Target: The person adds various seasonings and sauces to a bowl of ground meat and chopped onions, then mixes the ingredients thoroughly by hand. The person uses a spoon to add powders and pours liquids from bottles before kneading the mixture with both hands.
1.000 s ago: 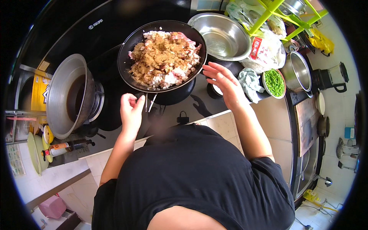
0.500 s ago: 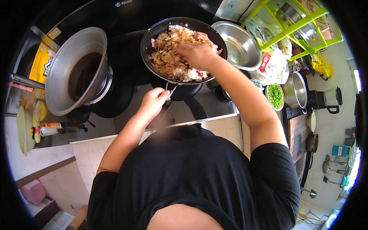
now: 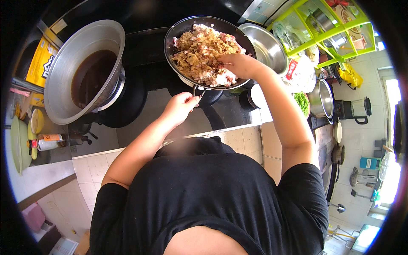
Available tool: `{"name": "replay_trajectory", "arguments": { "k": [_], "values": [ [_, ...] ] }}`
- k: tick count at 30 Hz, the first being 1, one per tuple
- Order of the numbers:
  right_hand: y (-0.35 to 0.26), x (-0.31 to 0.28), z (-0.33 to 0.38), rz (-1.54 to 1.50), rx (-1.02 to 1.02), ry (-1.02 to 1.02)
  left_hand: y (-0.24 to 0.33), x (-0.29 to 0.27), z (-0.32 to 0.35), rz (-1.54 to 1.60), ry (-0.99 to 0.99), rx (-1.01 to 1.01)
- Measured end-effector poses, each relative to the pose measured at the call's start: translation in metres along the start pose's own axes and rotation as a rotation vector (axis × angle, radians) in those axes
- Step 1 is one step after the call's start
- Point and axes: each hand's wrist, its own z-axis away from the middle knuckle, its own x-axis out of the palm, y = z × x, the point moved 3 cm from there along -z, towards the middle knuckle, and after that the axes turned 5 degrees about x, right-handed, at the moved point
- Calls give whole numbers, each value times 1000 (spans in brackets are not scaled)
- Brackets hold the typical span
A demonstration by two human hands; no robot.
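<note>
A black frying pan (image 3: 243, 37) heaped with minced meat (image 3: 204, 46) is at the top centre, over the stove. Brown seasoning or paste coats much of the meat, with paler pink bits at the edges. My left hand (image 3: 182, 109) is closed round the pan's thin metal handle (image 3: 196, 90). At the pan's right side my right hand (image 3: 241, 66) rests on the meat, fingers stretched out to the left. Its fingertips press into the mince and are partly hidden there.
A large metal basin (image 3: 53, 93) with dark brown liquid stands to the left. Right of the pan are a steel bowl (image 3: 278, 53), a bowl of chopped greens (image 3: 301, 103) and a steel pot (image 3: 326, 98). Bottles (image 3: 46, 142) lie at the left edge; a green rack (image 3: 316, 39) stands far right.
My right hand has moved right and slightly down, from the middle of the mince to its right side. The pan sits slightly farther right in view; my left hand keeps its handle.
</note>
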Motion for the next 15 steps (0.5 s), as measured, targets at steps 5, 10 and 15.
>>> {"name": "replay_trajectory", "arguments": {
  "k": [5,10,15],
  "values": [
    [8,-26,13,-541,127,132,0,0,1,10,-9,19],
    [21,-15,22,-1132,224,109,-2,0,1,-25,-10,8],
    [39,-9,13,-1582,215,18,6,-2,3,-112,-16,6]
  ]
}}
